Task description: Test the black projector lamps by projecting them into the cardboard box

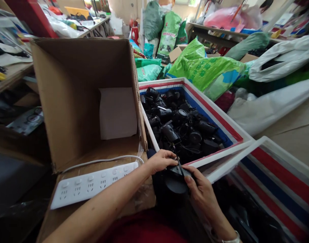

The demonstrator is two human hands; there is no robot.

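In front of my body, a black rounded device (176, 185) with a smooth, dish-like end is held low over my lap. My right hand (201, 189) grips its right side, thumb on top. Pinched in the fingers of my left hand (161, 161) is a thin dark cord (179, 162) that runs across the top of the device. The device's underside is hidden, and its exact kind does not show. Just beyond my hands, a striped bin (215, 116) with a white rim holds many similar black devices (171, 133) with cables, heaped together.
At left, an open cardboard box (53, 101) lies on its side with a white sheet (118, 114) inside. A white power strip (93, 184) rests before it on cardboard. A second striped bin (278, 182) stands at right. Green sacks (207, 69) lie behind.
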